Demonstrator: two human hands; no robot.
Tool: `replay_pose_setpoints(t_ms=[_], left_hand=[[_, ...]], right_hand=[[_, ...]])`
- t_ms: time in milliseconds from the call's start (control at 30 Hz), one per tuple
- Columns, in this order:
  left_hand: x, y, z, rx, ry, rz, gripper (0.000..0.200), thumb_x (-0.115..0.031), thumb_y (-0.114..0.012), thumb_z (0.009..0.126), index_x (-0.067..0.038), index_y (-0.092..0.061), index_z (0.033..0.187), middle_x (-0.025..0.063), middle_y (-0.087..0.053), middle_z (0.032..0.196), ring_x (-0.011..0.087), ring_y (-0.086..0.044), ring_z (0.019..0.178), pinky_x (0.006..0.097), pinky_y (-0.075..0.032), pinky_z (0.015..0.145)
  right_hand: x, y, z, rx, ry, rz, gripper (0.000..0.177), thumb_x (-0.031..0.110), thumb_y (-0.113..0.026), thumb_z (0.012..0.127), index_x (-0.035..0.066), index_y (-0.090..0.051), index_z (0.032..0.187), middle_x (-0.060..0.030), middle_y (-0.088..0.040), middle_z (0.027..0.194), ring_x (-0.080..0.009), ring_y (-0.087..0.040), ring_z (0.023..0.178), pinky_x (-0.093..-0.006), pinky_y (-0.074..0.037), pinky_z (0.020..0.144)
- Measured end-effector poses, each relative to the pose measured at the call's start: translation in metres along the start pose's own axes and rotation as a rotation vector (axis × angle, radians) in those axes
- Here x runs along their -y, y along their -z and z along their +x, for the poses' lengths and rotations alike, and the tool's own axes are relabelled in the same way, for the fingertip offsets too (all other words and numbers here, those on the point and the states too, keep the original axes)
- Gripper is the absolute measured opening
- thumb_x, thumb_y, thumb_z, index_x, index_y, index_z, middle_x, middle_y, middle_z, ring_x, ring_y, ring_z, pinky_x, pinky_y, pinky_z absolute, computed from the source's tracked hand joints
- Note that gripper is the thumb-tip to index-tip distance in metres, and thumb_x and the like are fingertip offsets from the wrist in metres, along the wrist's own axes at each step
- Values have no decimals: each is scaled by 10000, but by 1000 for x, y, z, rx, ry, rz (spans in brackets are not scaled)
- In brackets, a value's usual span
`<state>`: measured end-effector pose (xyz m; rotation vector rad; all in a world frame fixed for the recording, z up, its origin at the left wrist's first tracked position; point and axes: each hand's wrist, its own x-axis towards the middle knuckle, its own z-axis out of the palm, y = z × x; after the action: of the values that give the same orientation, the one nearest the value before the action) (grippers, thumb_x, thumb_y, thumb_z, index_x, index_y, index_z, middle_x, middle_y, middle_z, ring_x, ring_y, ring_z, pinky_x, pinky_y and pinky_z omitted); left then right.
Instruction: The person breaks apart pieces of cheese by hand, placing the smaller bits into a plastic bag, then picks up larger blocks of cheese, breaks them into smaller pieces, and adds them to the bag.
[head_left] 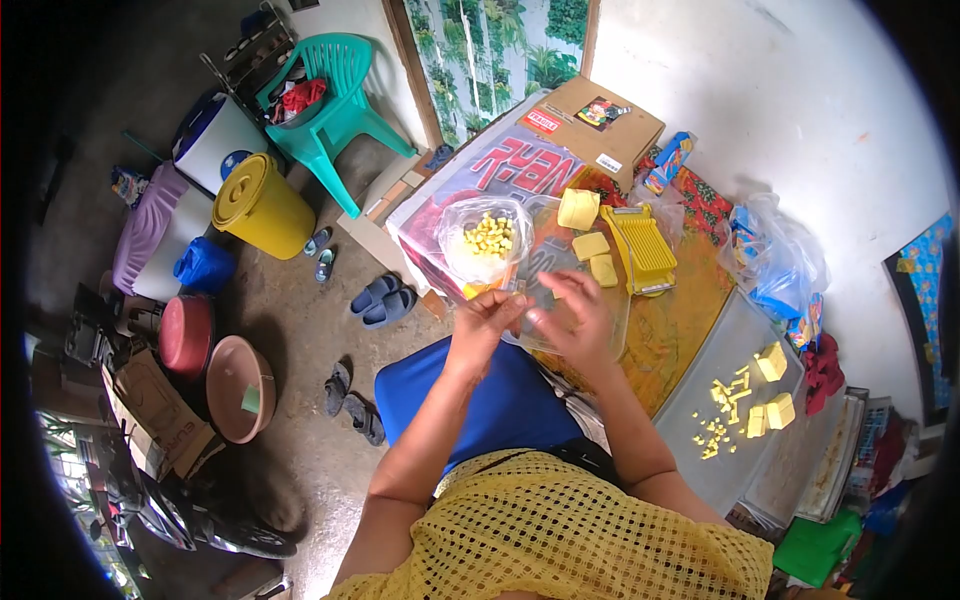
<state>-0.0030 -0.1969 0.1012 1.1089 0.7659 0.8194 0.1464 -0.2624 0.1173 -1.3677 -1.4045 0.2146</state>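
Observation:
My left hand is closed in a pinch over the near edge of a clear plastic tray. Whatever it holds, if anything, is too small to make out. Close beside it, my right hand has its fingers apart, the thumb near the left fingertips. Just beyond my left hand stands a bowl lined with clear plastic, with small yellow cubes in it. Several cheese-like yellow blocks lie on the tray past my right hand. A yellow slotted slicer is to their right.
A cardboard box sits at the table's back. On a grey surface at right lie yellow blocks, sticks and crumbs, with a plastic bag of blue packs behind. A blue stool is before me; a green chair stands left.

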Motion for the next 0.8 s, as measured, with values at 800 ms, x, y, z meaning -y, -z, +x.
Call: replay_pose_setpoints(t_ms=[800], left_hand=[[35,56,80,-235,-407,831,277,-169,-687,761,0,-671,980,173,-671,874,297,-650,812,361,-503,717]], right_hand=[[-126,-19,-24,215,-120,-397,253,140,-667,761,117,-644,1011,-30,-629,934,-227,-594,888,-405,-437,832]])
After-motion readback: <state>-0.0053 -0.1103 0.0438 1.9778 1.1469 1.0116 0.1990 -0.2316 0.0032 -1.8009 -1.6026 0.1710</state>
